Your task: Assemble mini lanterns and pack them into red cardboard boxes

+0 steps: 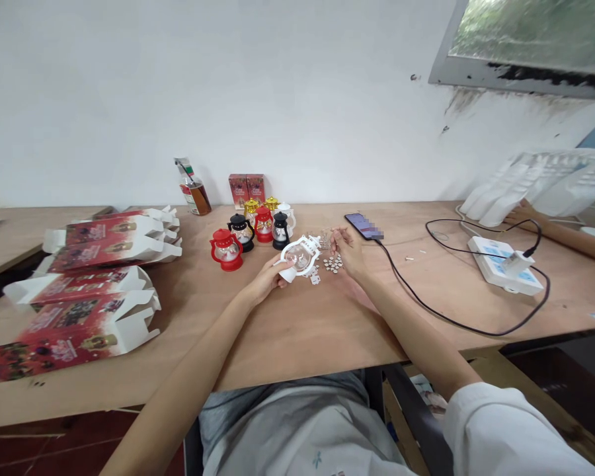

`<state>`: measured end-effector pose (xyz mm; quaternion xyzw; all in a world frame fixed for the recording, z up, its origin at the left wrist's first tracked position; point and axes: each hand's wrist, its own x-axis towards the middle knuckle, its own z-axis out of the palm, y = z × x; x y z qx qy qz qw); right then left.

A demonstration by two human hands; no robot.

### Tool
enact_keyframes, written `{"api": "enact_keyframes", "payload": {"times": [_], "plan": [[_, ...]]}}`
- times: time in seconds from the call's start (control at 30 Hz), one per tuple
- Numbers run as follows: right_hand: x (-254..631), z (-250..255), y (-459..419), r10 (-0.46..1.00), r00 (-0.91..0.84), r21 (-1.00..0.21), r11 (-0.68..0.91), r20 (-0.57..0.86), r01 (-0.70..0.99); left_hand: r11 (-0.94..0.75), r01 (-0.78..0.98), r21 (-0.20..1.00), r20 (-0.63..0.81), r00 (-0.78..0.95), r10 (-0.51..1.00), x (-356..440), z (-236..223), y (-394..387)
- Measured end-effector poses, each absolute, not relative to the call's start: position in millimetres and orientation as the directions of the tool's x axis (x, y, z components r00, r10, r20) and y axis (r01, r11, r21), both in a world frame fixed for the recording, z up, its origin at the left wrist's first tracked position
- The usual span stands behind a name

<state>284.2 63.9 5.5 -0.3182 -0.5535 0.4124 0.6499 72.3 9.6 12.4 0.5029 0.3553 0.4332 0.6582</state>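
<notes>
My left hand [268,279] grips a small white lantern [303,250] by its base end. The lantern lies tilted on its side just above the table, its top pointing away to the right, and its clear middle shows. My right hand [346,247] is beside the lantern's top, its fingers bent together; what they hold, if anything, is too small to make out. Next to those fingertips lies a cluster of small thin, clear or wire-like pieces [324,239]. Below are several small round discs [333,264] and a few flat white pieces [315,277].
Behind my left hand stand several lanterns, including a red one [227,250] and a black one [280,230]. Red printed boxes [94,238] lie at left. A bottle [193,188], phone [364,227], cable and power strip [504,264] surround the work area. Another person's arm [565,231] reaches in at right.
</notes>
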Motion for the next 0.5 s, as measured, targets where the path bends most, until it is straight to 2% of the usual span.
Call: {"api": "enact_keyframes", "payload": {"times": [0.5], "plan": [[280.6, 11.3, 57.5, 0.883, 0.045, -0.870, 0.467, 0.466, -0.155, 0.136, -0.202, 0.970, -0.048, 0.386, 0.921, 71.8, 15.7, 7.6]]}}
